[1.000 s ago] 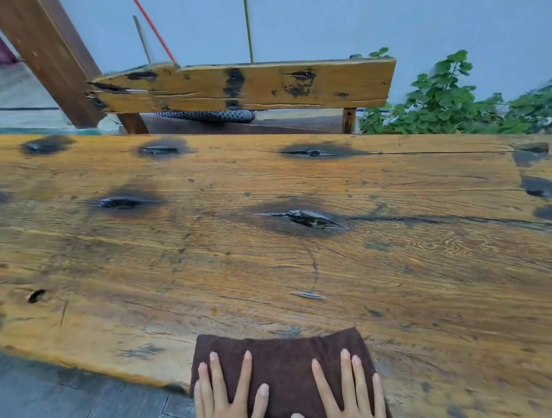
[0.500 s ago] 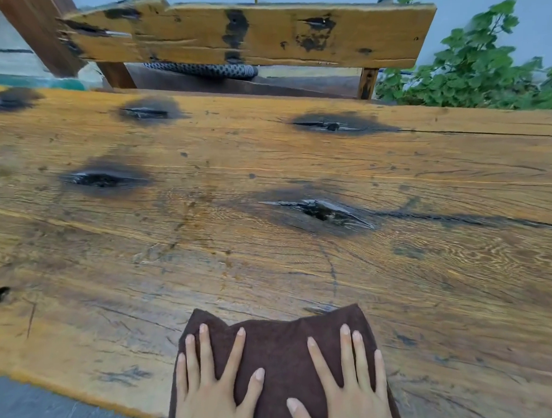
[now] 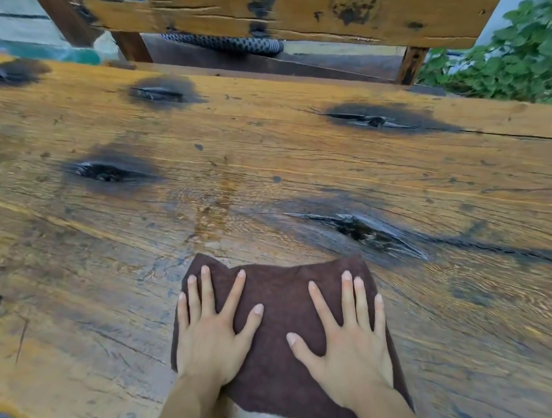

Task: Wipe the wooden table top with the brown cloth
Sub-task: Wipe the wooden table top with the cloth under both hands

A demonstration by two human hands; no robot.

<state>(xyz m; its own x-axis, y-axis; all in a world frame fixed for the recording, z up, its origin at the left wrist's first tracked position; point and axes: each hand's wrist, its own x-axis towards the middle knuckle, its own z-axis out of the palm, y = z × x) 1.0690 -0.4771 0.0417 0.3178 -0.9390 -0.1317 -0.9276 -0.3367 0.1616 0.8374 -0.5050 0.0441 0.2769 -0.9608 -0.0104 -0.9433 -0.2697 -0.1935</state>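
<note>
Head view: left hand [image 3: 211, 337] and right hand [image 3: 352, 342] lie flat, fingers spread, pressing the brown cloth [image 3: 280, 307] at 6 o'clock. Cloth rests on the wooden bench [image 3: 266, 177].

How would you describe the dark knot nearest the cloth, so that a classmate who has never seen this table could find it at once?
Start at the wooden table top and find the brown cloth at its near edge, under both flat hands. Just beyond the cloth's far right corner lies the dark knot. Unlike the other dark knots farther off, it is long and slanted, and a black crack runs from it toward the right.
</note>
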